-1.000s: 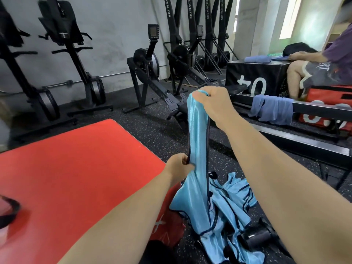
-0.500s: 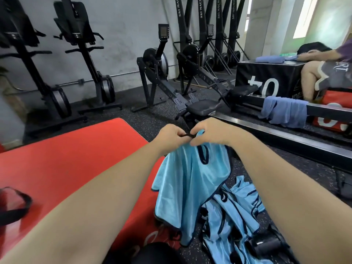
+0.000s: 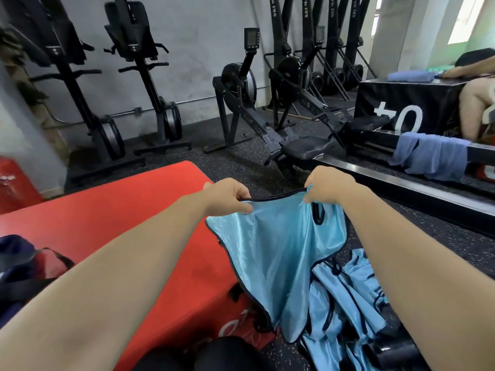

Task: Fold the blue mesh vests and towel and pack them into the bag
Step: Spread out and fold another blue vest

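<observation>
Both hands, left hand and right hand, pinch the shiny blue vest by its black-trimmed edge with curled fingers; the black box reads "+0".

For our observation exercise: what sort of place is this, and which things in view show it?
Most likely a gym: rowers stand near the wall, upright ski machines rise beside them, and the floor is dark and speckled like gym matting.

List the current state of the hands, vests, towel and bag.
held vest: spread open, hanging, unfolded.
left hand: pinches the held vest's top edge.
right hand: pinches the same edge, other end.
vest pile: crumpled on the floor, unfolded.
towel: draped over the rower rail, unfolded.
bag: on the red platform, partly out of frame.
</observation>
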